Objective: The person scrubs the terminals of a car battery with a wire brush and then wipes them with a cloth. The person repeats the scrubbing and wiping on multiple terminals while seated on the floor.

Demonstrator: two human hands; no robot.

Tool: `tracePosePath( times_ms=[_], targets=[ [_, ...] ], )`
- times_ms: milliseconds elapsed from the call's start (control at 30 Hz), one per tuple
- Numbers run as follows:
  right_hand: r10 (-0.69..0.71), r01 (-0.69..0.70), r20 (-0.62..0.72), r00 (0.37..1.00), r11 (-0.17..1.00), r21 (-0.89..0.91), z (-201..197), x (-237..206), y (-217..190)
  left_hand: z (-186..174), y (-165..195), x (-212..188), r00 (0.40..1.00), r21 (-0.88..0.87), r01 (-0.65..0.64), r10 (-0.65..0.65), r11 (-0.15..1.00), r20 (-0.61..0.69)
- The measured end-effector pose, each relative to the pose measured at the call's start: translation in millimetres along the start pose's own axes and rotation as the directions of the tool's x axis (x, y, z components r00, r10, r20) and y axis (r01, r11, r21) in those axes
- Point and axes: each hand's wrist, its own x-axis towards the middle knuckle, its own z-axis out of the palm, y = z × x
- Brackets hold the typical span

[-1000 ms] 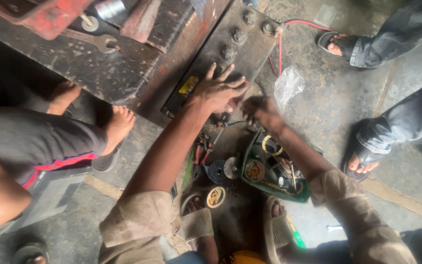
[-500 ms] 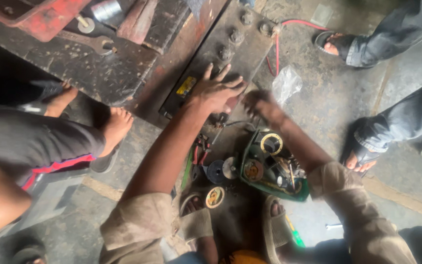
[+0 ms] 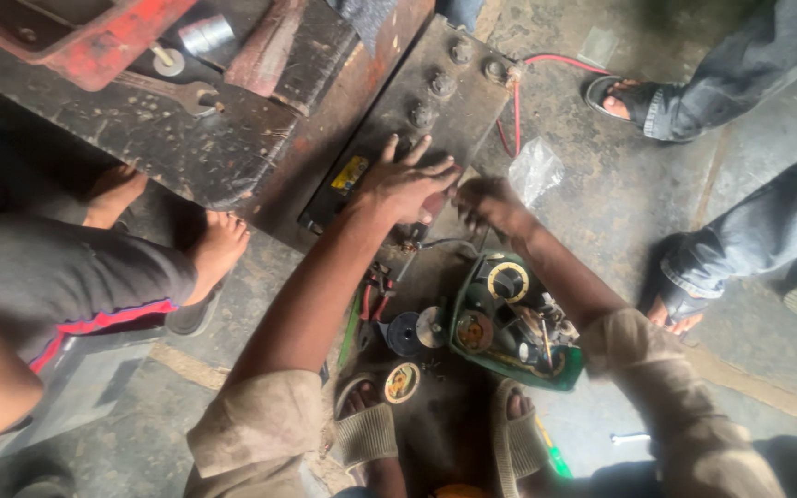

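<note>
My left hand point(image 3: 405, 182) lies palm down with fingers spread on the near edge of a long dark battery point(image 3: 435, 83) with round caps on top. A small reddish piece shows under its palm, and what it is cannot be told. My right hand point(image 3: 488, 204) is blurred, fingers curled, just right of the left hand at the battery's corner. A red wire point(image 3: 518, 106) runs from the battery's far end. Below my hands a green tray point(image 3: 560, 376) holds tape rolls and small parts.
Red-handled pliers point(image 3: 371, 300) and two tape rolls point(image 3: 405, 334) lie on the floor between my sandalled feet point(image 3: 367, 429). A plastic bag point(image 3: 535, 171) lies right of the battery. A wrench point(image 3: 182, 92) rests on a dark metal slab. Other people's feet point(image 3: 219, 244) stand left and right.
My right hand has moved up and left, closer to my left hand at the battery's corner. My left hand has stayed on the battery with fingers spread.
</note>
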Motion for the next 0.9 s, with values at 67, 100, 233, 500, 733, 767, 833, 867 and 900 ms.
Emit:
tracePosePath(
  times_ms=[67, 100, 233, 500, 733, 767, 833, 867, 900],
  targets=[
    [0.069, -0.070, -0.025, 0.997, 0.997, -0.029, 1, 1, -2, -1, 1, 0, 1.000, -0.018, 0.003, -0.004, 1.000, -0.018],
    [0.121, -0.124, -0.047, 0.992, 0.990, -0.071, 2, 2, -3, -1, 1, 0, 1.000, -0.031, -0.001, 0.000, 1.000, -0.030],
    [-0.136, 0.138, -0.031, 0.990, 0.989, 0.057, 8, 1, -9, -3, 3, -1, 1.000, 0.049, 0.008, -0.009, 0.999, 0.030],
    [0.071, -0.074, -0.055, 0.996, 0.996, -0.057, 7, -3, -11, -5, 4, -1, 1.000, 0.049, -0.008, 0.007, 0.999, 0.011],
    [0.046, -0.044, -0.047, 0.998, 0.998, 0.051, 1, 5, 3, -3, 4, 1, 1.000, 0.014, 0.018, -0.018, 1.000, 0.011],
    [0.085, -0.085, -0.069, 0.994, 0.996, 0.008, 0, 7, 2, -2, 4, 1, 1.000, 0.000, 0.012, -0.012, 1.000, -0.009],
    [0.154, -0.165, -0.121, 0.981, 0.983, -0.082, -2, 9, -4, -1, 5, 0, 0.999, -0.007, 0.012, -0.013, 1.000, -0.039],
    [0.027, -0.057, -0.224, 0.974, 0.990, -0.131, -2, 7, -8, -1, 6, 0, 0.999, -0.003, 0.015, -0.015, 1.000, -0.041],
    [-0.109, 0.048, -0.313, 0.943, 0.980, -0.195, -3, 3, -13, -1, 6, 0, 0.999, 0.001, 0.023, -0.022, 1.000, -0.047]
  ],
)
